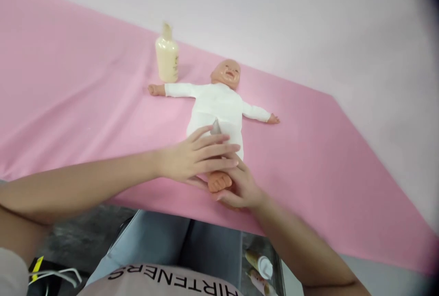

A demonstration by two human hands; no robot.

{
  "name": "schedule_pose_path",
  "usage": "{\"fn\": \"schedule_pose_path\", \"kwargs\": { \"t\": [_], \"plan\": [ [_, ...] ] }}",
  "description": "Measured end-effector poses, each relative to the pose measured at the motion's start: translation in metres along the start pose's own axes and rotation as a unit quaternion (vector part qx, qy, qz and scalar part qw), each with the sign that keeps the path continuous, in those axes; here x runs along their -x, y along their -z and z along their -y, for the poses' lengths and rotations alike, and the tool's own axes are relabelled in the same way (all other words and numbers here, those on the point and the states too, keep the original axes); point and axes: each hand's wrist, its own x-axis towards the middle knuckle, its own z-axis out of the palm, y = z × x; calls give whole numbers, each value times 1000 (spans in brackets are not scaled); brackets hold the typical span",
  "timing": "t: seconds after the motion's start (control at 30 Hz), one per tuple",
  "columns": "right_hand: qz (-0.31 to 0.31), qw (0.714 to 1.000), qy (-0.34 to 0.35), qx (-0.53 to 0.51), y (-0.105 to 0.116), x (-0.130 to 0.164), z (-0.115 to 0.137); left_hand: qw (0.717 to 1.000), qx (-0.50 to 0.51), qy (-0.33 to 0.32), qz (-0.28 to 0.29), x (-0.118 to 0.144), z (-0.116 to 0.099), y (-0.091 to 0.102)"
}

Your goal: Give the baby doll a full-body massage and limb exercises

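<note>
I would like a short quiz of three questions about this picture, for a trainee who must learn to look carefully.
1. True or false: the doll lies face up on the pink cloth.
2. Which stands beside the doll's arm? A) cream bottle B) cup C) towel
3. Which part of the doll do the left hand and right hand cover?

Key
1. True.
2. A.
3. The legs; one bare foot shows between the hands.
</note>
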Motion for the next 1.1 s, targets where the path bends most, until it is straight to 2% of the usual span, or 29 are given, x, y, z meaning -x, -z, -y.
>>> {"fn": "schedule_pose_path", "kwargs": {
  "t": [0.17,0.37,0.57,0.83,1.0,1.1],
  "plan": [
    [-3,1000,-1,7,-3,-1,2,999,20,27,-34,-1,9,1],
    [-17,999,24,40,-2,-8,8,996,66,51,-15,-1,11,-3],
    [-29,999,29,33,-4,-7,6,995,94,36,-4,-4,7,-10],
    [20,998,22,-55,-5,-4,0,994,98,48,22,-2,10,-8],
    [35,997,28,-67,-7,-6,4,997,82,-4,-6,1,16,-4],
    [28,997,18,-64,-6,-6,5,996,84,0,0,1,15,-4]
  ]
}}
